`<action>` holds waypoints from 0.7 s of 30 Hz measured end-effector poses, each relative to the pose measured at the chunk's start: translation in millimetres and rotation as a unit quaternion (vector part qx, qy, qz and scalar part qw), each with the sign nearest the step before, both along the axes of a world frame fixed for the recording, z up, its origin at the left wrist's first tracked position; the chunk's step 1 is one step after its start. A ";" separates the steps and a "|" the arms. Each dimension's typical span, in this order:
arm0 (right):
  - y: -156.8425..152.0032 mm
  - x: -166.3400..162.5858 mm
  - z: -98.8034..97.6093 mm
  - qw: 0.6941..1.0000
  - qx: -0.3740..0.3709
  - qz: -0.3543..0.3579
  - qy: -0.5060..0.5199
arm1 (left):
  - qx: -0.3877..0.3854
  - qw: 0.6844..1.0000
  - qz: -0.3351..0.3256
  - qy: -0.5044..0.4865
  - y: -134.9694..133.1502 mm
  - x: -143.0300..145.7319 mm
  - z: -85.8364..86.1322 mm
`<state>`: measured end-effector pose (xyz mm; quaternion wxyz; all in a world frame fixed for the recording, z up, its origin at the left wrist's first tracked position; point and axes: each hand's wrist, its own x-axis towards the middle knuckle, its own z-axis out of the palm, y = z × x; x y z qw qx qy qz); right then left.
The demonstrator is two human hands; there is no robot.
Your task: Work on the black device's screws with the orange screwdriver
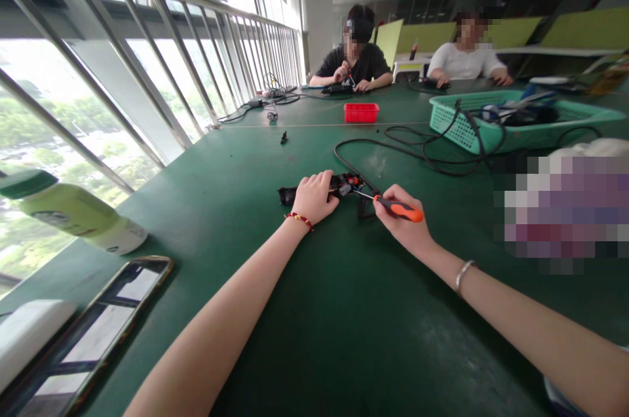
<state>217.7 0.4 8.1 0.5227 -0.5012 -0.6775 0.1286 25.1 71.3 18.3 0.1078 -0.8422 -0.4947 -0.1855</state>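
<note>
My left hand [314, 197] is closed over a black, elongated electrical device [287, 195] lying on the green table. The device's right end is opened up, with red and dark parts [350, 182] showing inside. In my right hand [405, 220] is a screwdriver [399, 208] with an orange and black handle, its shaft slanting left. The tip meets or comes very close to the exposed parts; exact contact cannot be made out. A black cable [344, 149] runs from near the device toward the right.
A red bin [361, 113] stands beyond the device, near a small black piece [284, 138]. At right is a green basket [472, 135] of tools and cables. A phone [113, 332] and bottle [73, 210] lie left. Two people [354, 56] sit across the table.
</note>
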 end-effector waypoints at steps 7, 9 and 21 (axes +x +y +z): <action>-0.7 -0.7 1.4 0.999 -0.019 -0.029 -0.001 | 0.013 1.000 -0.005 0.002 1.3 0.2 -0.9; -0.4 -1.3 1.7 1.000 -0.011 -0.018 0.005 | 0.018 1.000 -0.005 0.004 1.6 0.0 -1.3; -0.5 -0.8 1.5 1.000 -0.021 -0.020 -0.004 | 0.013 1.000 -0.001 0.004 0.7 0.3 -0.2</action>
